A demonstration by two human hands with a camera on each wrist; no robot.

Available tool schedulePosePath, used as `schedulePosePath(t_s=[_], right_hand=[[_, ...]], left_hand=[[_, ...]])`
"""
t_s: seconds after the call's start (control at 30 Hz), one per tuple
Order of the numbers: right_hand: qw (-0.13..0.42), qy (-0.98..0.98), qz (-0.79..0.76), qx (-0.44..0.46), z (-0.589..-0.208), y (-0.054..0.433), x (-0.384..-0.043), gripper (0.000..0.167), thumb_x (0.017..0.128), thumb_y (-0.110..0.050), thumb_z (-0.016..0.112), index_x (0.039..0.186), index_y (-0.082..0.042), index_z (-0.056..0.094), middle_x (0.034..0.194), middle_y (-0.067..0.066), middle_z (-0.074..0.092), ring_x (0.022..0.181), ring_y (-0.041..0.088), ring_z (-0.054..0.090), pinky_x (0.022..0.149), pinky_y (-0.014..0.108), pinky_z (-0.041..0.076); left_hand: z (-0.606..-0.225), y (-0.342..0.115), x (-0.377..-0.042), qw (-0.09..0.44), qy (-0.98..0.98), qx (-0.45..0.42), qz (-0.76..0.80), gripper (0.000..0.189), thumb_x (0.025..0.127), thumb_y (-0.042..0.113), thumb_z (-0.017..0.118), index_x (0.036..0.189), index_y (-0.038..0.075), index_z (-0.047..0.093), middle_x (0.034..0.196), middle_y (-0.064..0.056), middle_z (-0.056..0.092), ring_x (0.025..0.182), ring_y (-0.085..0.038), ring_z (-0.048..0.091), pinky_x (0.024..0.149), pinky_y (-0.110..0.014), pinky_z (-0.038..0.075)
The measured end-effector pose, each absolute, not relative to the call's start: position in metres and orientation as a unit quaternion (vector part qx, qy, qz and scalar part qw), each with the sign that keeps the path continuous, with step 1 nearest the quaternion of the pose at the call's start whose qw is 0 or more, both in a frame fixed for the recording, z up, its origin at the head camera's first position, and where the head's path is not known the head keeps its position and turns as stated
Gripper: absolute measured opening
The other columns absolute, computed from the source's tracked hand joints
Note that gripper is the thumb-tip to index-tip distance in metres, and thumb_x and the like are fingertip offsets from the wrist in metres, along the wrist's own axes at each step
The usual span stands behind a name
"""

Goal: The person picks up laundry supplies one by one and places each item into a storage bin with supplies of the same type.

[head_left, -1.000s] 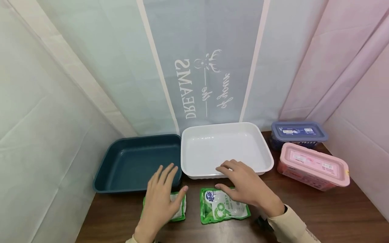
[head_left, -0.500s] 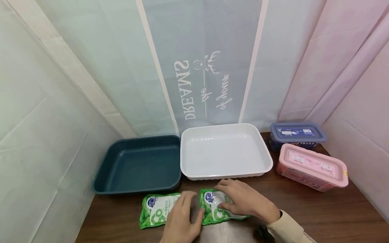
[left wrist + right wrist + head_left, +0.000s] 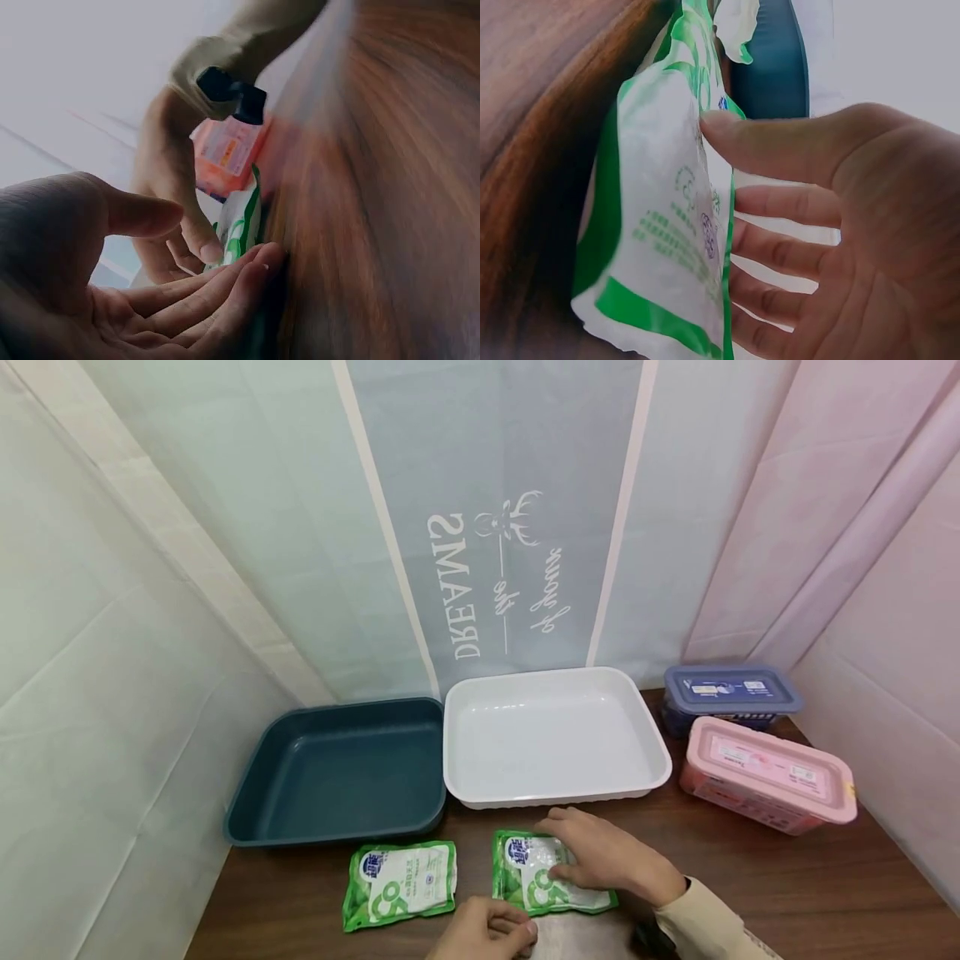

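Note:
Two green-and-white detergent pouches lie flat on the table in the head view. My right hand is over the right detergent pouch, its thumb on the printed face and its fingers at the far edge. The right wrist view shows the thumb and fingers pinching that pouch. Low in the picture, my left hand holds nothing, its fingers loosely bent, between the two pouches and nearer my body. In the left wrist view the left hand's palm and fingers are bare. The left detergent pouch lies untouched.
Behind the pouches stand a dark teal tray and a white tray, side by side. To the right are a pink lidded box and a blue lidded box. Fabric walls enclose the brown wooden table.
My left hand has moved from above the left pouch rightward and back toward my body, uncovering that pouch. My right hand has come down onto the right pouch.

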State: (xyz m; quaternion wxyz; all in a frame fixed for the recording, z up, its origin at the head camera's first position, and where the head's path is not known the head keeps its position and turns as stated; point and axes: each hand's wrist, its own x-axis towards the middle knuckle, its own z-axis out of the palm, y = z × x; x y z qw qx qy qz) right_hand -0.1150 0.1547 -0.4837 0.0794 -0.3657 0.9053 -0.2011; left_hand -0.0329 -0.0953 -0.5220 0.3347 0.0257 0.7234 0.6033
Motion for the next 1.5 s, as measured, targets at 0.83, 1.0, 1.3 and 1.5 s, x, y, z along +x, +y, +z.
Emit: schedulePosePath(t_s=[0.83,1.0,1.3,1.5], right_hand=[[0.178,0.837,-0.419,-0.304,-0.49,0.164,-0.117,0.013,0.096,-0.005,0.075,0.107,-0.009,0.068,0.097,-0.001,0.075,0.086,0.003,0.064,0.073,0.026,0.052],[0.218,0.794,-0.487,-0.291,-0.494,0.165,-0.116,0.011,0.098,-0.001,0.071,0.107,-0.005,0.065,0.097,0.002,0.079,0.083,0.002,0.065,0.073,0.022,0.05],[0.252,0.713,-0.586,-0.293,-0.494,0.165,-0.11,0.017,0.099,0.002,0.065,0.114,0.003,0.06,0.103,0.015,0.079,0.084,0.008,0.072,0.07,0.024,0.059],[0.259,0.695,-0.606,-0.287,-0.488,0.157,-0.102,0.018,0.1,0.0,0.065,0.117,0.005,0.06,0.108,0.019,0.078,0.084,0.01,0.073,0.069,0.025,0.06]], left_hand=[[-0.517,-0.091,-0.027,0.284,0.666,-0.032,0.689,0.032,0.103,0.013,0.068,0.127,-0.009,0.07,0.11,-0.016,0.079,0.102,-0.027,0.079,0.089,-0.036,0.065],[-0.524,-0.095,-0.024,0.264,0.662,-0.033,0.7,0.033,0.1,0.012,0.069,0.126,-0.01,0.069,0.106,-0.016,0.079,0.098,-0.025,0.079,0.086,-0.033,0.065],[-0.522,-0.097,-0.016,0.244,0.62,-0.077,0.742,0.06,0.097,0.014,0.075,0.138,-0.008,0.037,0.128,-0.02,0.062,0.096,-0.026,0.077,0.086,-0.041,0.065],[-0.52,-0.092,-0.012,0.201,0.615,-0.121,0.753,0.069,0.098,0.014,0.076,0.134,-0.006,0.021,0.138,-0.038,0.051,0.101,-0.033,0.076,0.083,-0.046,0.066]])
